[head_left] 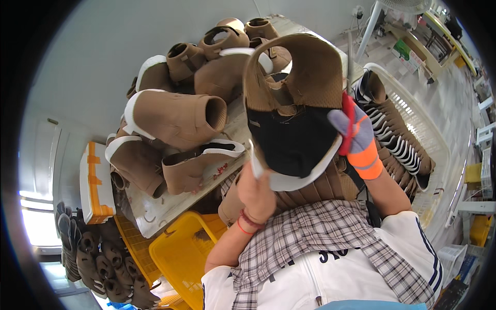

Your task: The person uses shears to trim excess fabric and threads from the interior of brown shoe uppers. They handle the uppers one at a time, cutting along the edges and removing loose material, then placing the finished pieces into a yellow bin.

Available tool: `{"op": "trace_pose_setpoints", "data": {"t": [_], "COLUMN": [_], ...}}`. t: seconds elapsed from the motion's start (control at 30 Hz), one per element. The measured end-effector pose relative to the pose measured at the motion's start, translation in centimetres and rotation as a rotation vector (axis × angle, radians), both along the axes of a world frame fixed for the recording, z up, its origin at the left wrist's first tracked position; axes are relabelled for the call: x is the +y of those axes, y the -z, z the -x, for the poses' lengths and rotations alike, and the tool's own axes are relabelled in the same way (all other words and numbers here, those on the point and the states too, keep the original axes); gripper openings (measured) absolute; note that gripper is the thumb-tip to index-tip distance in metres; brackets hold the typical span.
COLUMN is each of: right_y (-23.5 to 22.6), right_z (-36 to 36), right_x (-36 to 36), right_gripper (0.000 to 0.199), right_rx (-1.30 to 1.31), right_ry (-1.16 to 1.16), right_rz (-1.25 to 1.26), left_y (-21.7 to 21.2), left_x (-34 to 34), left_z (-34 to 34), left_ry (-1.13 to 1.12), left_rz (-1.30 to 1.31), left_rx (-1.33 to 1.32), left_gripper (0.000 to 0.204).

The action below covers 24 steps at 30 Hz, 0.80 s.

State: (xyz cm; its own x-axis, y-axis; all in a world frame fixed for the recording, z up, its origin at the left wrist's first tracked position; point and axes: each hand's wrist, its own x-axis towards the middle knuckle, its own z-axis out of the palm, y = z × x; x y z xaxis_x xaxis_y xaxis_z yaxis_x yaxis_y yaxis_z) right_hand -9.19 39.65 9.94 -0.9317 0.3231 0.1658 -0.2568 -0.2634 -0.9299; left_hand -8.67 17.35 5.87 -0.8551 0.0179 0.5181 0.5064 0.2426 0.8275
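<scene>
I hold up a brown shoe upper [294,139] with a black lining and a white lower edge, its ankle opening toward the top. My left hand [257,194], bare with red bands at the wrist, is closed at the upper's lower left edge; its fingers are partly blurred. On the opposite edge, my right hand [356,134] grips the upper in a grey-purple glove with an orange cuff. A red strip [348,124] runs along this hand; whether it belongs to the glove or to a tool I cannot tell. More brown uppers [320,188] lie stacked on my lap, partly hidden.
Several brown uppers [178,113] are heaped on the worn table [155,214] at left. A yellow crate [181,253] stands below it, near dark uppers [106,263]. At right, a white plastic basket [439,139] holds rows of uppers. A fan [405,5] stands beyond.
</scene>
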Motion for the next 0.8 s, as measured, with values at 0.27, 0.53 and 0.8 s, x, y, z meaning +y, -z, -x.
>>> {"op": "trace_pose_setpoints", "data": {"t": [0.27, 0.53, 0.8], "right_y": [-7.4, -8.1, -3.5], "right_z": [6.4, 11.2, 9.4], "right_x": [3.0, -3.9, -6.6], "right_gripper": [0.043, 0.043, 0.038], "right_rx": [0.182, 0.356, 0.557], "right_ry": [-0.221, -0.792, -0.228], "right_rz": [-0.798, -1.19, -1.369], "left_y": [0.4, -0.6, 1.0], "left_x": [-5.6, -8.1, -9.7], "left_z": [2.3, 2.2, -1.4], "left_ry": [0.773, 0.884, 0.518], "left_rz": [-1.019, -1.09, -1.253], "left_rx": [-0.66, -0.825, -0.758], "left_gripper": [0.033, 0.047, 0.048]}}
